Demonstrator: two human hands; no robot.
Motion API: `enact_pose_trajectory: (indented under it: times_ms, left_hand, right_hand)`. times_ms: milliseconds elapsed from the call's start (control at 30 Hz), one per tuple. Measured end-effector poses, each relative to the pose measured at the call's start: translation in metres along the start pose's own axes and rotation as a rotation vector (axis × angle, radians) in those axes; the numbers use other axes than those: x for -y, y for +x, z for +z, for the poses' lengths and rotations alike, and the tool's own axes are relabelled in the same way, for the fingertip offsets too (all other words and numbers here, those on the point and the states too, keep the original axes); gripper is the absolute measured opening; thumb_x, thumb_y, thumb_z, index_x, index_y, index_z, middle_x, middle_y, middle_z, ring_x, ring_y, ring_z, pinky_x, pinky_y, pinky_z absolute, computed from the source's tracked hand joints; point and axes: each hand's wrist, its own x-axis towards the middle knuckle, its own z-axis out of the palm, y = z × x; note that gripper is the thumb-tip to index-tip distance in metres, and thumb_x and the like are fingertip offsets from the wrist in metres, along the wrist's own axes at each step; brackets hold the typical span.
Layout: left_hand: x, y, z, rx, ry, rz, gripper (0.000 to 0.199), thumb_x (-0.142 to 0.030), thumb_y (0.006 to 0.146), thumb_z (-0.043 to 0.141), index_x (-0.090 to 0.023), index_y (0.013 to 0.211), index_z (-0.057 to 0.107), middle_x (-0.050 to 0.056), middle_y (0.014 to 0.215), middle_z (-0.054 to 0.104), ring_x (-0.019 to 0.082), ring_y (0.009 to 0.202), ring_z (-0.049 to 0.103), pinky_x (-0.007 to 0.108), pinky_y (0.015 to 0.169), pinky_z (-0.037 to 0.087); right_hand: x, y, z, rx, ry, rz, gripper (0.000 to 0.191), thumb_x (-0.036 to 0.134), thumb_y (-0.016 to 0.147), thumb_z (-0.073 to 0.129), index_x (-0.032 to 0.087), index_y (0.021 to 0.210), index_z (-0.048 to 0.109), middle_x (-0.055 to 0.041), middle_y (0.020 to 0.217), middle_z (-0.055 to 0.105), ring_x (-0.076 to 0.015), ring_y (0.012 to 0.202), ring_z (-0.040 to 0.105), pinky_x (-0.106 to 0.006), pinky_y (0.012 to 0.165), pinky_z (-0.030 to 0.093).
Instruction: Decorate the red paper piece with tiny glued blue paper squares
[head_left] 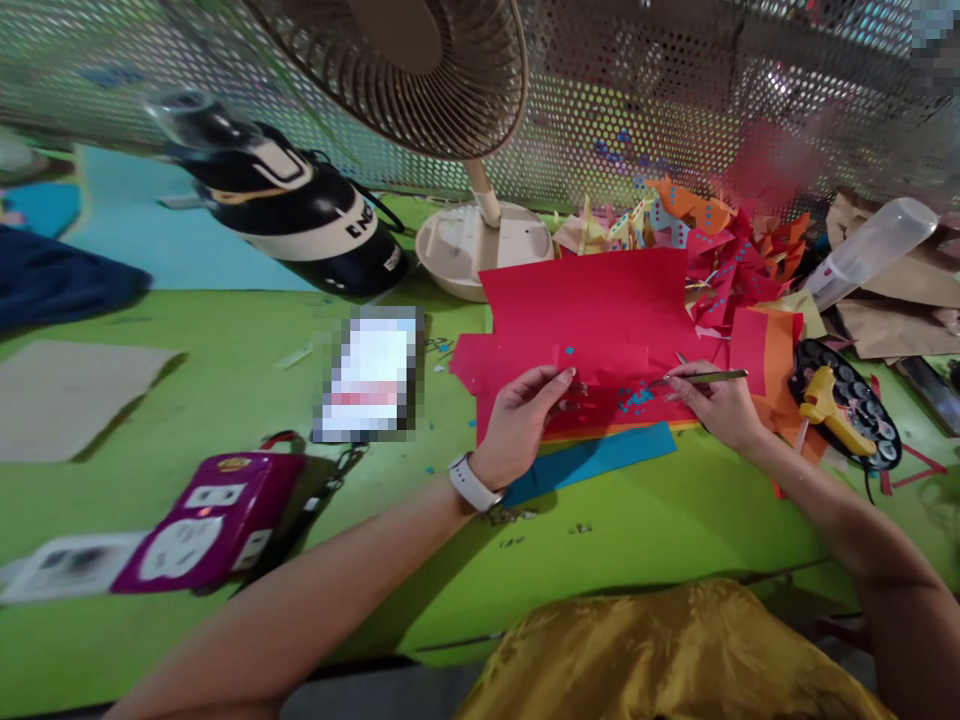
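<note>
My left hand [529,415], with a white watch band at the wrist, pinches the left end of a small red paper strip [611,364]. One blue dot shows on that strip near my fingertips. A pair of metal tweezers [716,377] is held in my right hand [712,400], its tips pointing left. Just beyond the tips lies a little heap of blue paper dots [636,400]. Large red paper sheets [585,295] lie under both hands. A blue paper strip [600,462] rests along their near edge.
A beige fan [484,250] and a black bottle [300,210] stand behind. Cut paper scraps [720,250] pile at back right. A yellow glue gun [832,410] lies on a black tray at right. Left are a blurred phone [371,375] and a purple pouch [210,515].
</note>
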Motion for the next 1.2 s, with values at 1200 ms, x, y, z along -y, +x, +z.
enact_pose_trajectory:
  times_ms: [1200]
  left_hand:
    - [0.0011,0.0008,-0.0016,0.022,0.050,0.026,0.025,-0.037,0.060,0.083,-0.018,0.072,0.071,0.001,0.071,0.071,0.011,0.063,0.062,0.022,0.062,0.049]
  right_hand:
    - [-0.0068,0.0012,0.0000,0.007,-0.045,0.001,0.029,0.048,0.086,0.057,0.021,0.093,0.067,-0.0036,0.076,0.070,-0.0179,0.068,0.069,-0.031,0.062,0.057]
